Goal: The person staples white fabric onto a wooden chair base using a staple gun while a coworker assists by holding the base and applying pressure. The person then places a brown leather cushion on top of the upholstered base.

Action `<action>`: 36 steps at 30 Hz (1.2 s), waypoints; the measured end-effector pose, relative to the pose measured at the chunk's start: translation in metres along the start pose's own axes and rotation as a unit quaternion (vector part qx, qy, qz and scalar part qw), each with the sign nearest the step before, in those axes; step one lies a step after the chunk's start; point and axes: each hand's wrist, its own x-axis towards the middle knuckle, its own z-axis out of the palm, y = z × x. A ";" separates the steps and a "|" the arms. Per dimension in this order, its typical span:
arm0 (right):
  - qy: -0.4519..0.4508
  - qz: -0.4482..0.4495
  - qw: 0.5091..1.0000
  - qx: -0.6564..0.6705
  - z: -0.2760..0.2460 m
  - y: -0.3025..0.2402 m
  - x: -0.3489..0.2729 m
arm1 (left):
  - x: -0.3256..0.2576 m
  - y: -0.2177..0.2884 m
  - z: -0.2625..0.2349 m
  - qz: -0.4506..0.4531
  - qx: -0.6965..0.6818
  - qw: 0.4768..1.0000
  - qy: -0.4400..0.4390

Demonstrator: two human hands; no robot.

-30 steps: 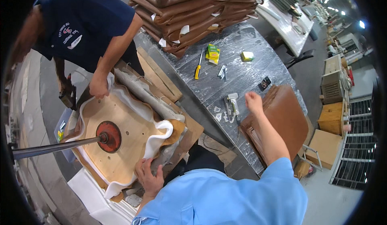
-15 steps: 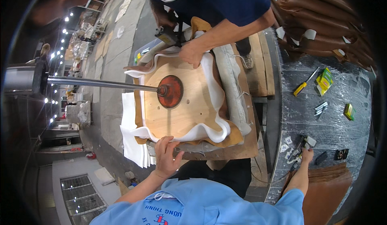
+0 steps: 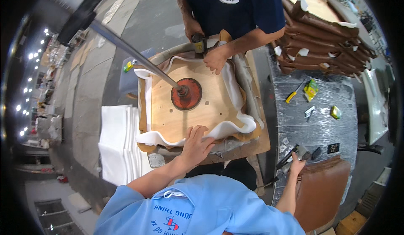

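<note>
A wooden seat board (image 3: pixel 168 117) lies inside wavy white foam (image 3: pixel 210 135) and brown covering (image 3: pixel 252 135), pressed by a round red plate (image 3: pixel 191 98) on a metal rod. My left hand (image 3: pixel 195 144) rests on the near edge, fingers stretched over the foam and touching the board. Off to the right, my right hand (image 3: pixel 298 164) is closed around a staple gun (image 3: pixel 290 157) at the side table. Across from me, a co-worker's one hand (image 3: pixel 192 28) holds another staple gun (image 3: pixel 199 45); the other hand (image 3: pixel 216 59) presses the far edge.
On the plastic-wrapped side table (image 3: pixel 311 127) lie a yellow screwdriver (image 3: pixel 294 92), small green-yellow boxes (image 3: pixel 310 90), staple strips (image 3: pixel 309 112) and stacked brown sheets (image 3: pixel 322 193). Brown covered pieces (image 3: pixel 324 41) are piled behind. White foam sheets (image 3: pixel 118 142) stand left; the press rod (image 3: pixel 134 54) slants overhead.
The view has shifted, showing more of the co-worker, who now leans less over the board. My left hand has slid a little right along the near edge. My right hand stays at the staple gun.
</note>
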 end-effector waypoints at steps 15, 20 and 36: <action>-0.285 -0.060 0.955 0.050 0.026 -0.099 -0.231 | 0.028 -0.029 0.026 0.065 -0.054 0.996 -0.007; -0.348 -0.085 0.933 0.036 0.049 -0.127 -0.250 | 0.043 -0.031 0.036 0.059 -0.058 0.996 -0.012; -0.399 -0.043 0.906 -0.133 0.124 -0.204 -0.251 | 0.045 -0.044 0.025 0.028 -0.121 0.992 -0.036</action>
